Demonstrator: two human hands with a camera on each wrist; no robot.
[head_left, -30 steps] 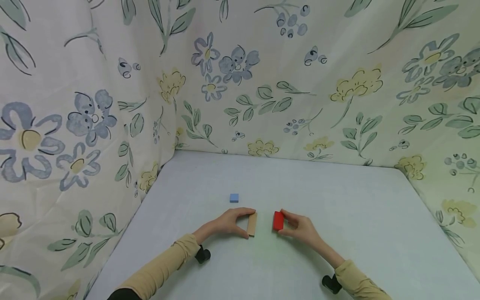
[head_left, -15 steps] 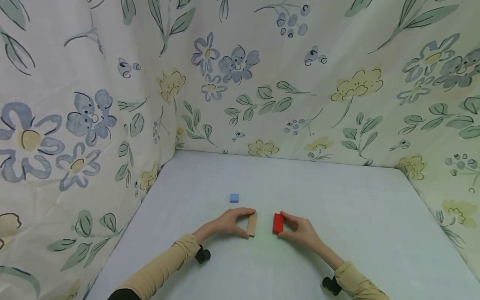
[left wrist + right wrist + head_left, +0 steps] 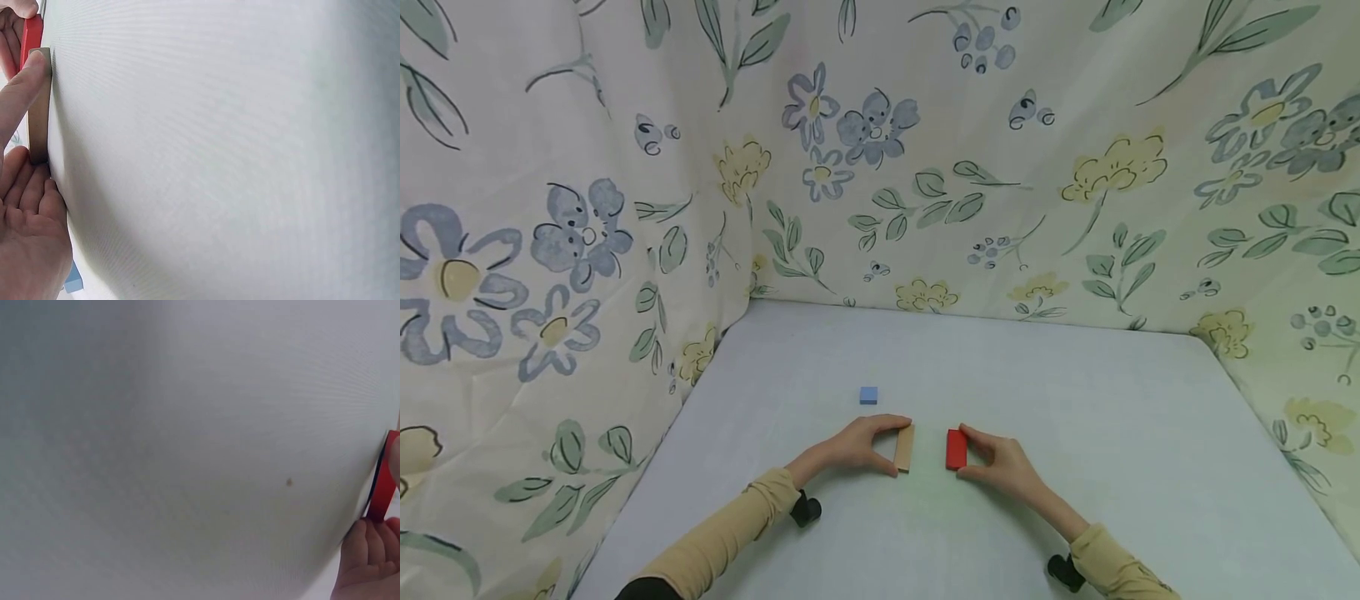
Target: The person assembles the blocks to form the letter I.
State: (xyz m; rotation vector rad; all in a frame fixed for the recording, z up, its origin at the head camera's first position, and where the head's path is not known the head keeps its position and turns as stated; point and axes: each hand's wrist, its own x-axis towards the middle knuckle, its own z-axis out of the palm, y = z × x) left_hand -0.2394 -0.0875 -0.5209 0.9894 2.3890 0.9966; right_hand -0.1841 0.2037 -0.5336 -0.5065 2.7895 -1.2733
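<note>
In the head view my left hand pinches a tan wooden block by its two short ends, thumb at the near end and fingers at the far end. The left wrist view shows the thumb on one end of this wooden block and the fingertips at the other, low at the table surface. To its right, my right hand holds a red block the same way, a gap separating the two blocks. The red block also shows at the right edge of the right wrist view. Both blocks lie roughly parallel, long sides facing.
A small blue block lies on the white table beyond the left hand. Floral curtain hangs along the table's back and sides. A black wrist camera sits under the left wrist, another black camera under the right.
The red block has shifted slightly toward the near edge with the right hand and stands straighter, parallel to the table's depth. The left hand and wooden block have stayed in place.
</note>
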